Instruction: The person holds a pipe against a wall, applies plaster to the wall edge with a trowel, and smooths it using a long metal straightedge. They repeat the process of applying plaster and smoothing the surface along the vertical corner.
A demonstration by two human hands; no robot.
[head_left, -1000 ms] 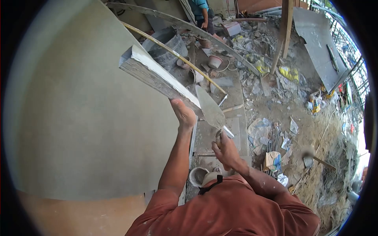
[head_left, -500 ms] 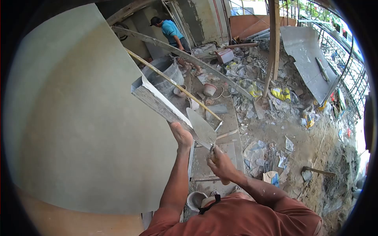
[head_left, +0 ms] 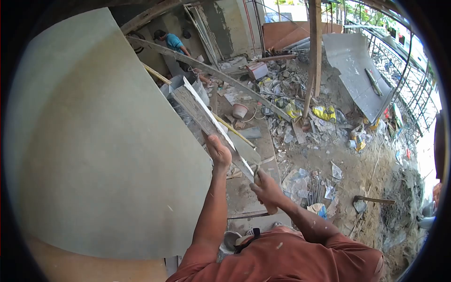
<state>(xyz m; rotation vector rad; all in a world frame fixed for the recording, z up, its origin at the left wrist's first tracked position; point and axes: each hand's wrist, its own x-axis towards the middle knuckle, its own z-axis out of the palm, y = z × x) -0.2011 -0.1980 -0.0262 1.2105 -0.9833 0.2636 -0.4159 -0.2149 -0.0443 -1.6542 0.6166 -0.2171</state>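
My left hand [head_left: 218, 149] is wrapped round the underside of a long grey plastering float [head_left: 193, 109], which has white material along its edge. The float points up and away, close to the smooth grey wall surface [head_left: 103, 145]. In my right hand [head_left: 266, 189] is the handle of a trowel [head_left: 243, 146]. Its broad blade lies against the right side of the float, partly hidden by it.
A person [head_left: 174, 43] in a blue shirt bends at the back, near a large tub [head_left: 201, 92]. A slanted beam [head_left: 218, 74] crosses ahead. A wooden post [head_left: 314, 51], rubble, a bucket [head_left: 240, 111] and a hoe [head_left: 376, 199] are to the right.
The float has turned steeper and its far end has moved right. The trowel blade has shifted behind the float's edge. The person at the back has moved left in view.
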